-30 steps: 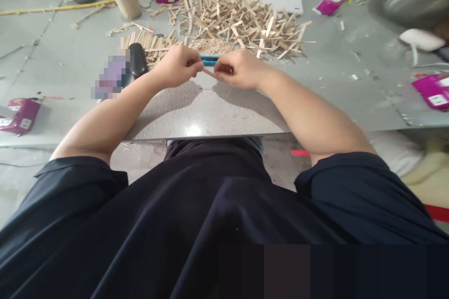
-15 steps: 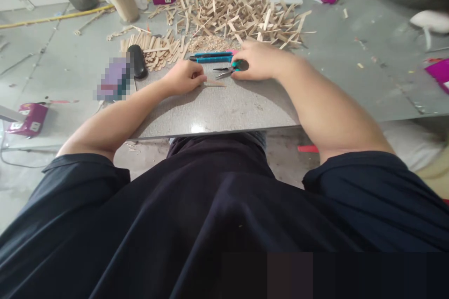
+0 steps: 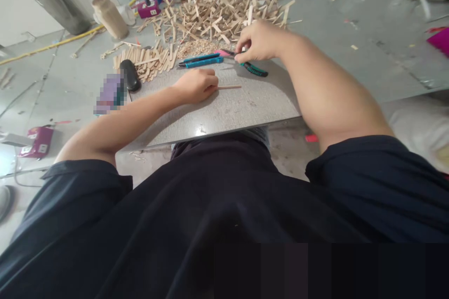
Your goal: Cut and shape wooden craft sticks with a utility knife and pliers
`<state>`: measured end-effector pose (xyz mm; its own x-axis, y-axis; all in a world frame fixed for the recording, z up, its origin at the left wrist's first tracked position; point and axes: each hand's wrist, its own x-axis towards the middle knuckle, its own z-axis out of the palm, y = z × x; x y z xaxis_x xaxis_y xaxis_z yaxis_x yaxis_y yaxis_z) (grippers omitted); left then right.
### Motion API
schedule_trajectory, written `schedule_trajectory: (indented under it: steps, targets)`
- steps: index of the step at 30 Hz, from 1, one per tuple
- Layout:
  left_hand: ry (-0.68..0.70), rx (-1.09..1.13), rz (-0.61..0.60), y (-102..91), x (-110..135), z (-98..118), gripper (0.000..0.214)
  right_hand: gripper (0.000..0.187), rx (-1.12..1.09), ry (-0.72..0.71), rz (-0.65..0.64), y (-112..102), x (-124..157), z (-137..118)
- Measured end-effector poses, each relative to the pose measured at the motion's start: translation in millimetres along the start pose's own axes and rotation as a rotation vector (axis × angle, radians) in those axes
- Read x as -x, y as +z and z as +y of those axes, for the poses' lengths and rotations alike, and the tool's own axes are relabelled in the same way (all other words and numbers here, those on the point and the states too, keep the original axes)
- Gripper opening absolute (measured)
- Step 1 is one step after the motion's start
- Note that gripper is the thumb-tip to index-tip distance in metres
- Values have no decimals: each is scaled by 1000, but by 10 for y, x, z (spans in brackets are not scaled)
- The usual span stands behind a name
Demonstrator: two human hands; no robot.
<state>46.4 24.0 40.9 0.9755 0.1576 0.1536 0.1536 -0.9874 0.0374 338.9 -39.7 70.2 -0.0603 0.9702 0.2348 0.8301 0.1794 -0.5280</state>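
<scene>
My left hand (image 3: pixel 199 86) rests on the grey board (image 3: pixel 175 126), closed on a thin wooden craft stick (image 3: pixel 229 87) that points right. My right hand (image 3: pixel 261 43) is above the board's right part. Its thumb and fingers close at the black end of a slim pink and black tool (image 3: pixel 223 53); its exact kind is unclear. Just below those fingers lie pliers (image 3: pixel 255 70) with black and teal handles, partly covered by the hand. Two blue utility knives (image 3: pixel 201 60) lie between my hands, towards the back of the board.
A heap of craft sticks (image 3: pixel 210 14) spreads behind my hands, with small wood chips (image 3: pixel 196 48) before it. Stacked sticks (image 3: pixel 150 63), a black oblong case (image 3: pixel 130 75) and a blurred-out item (image 3: pixel 110 93) lie left. A jar (image 3: pixel 110 16) and bottle (image 3: pixel 58 2) stand behind.
My right hand has let go of the pliers, now lying on the board, and moved to the pink and black tool. My left hand has shifted right with the stick. The view has tilted.
</scene>
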Motion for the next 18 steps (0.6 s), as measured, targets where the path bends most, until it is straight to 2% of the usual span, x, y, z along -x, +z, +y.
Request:
schedule_trajectory:
  steps: [3,6,8,10,12,15,18]
  targets:
    - [-114,-56,0,45,-286,-63,29,12,31,56,117,-153,48,-38]
    - [-351,-163,16,144,-559,-170,28,15,-1,75,201,-237,59,-44]
    - [-404,-161,59,191,-636,-244,20,17,-14,87,219,-250,58,-46]
    - [-380,-91,166,181,-577,-311,17,18,-23,82,210,-251,67,-59]
    - [-373,-38,200,102,-389,-365,15,18,-33,66,192,-260,92,-82]
    - [-304,-14,150,-72,-17,-369,18,19,-59,47,184,-287,138,-115]
    - [-185,23,60,-151,198,-207,19,18,-131,60,207,-290,146,-118]
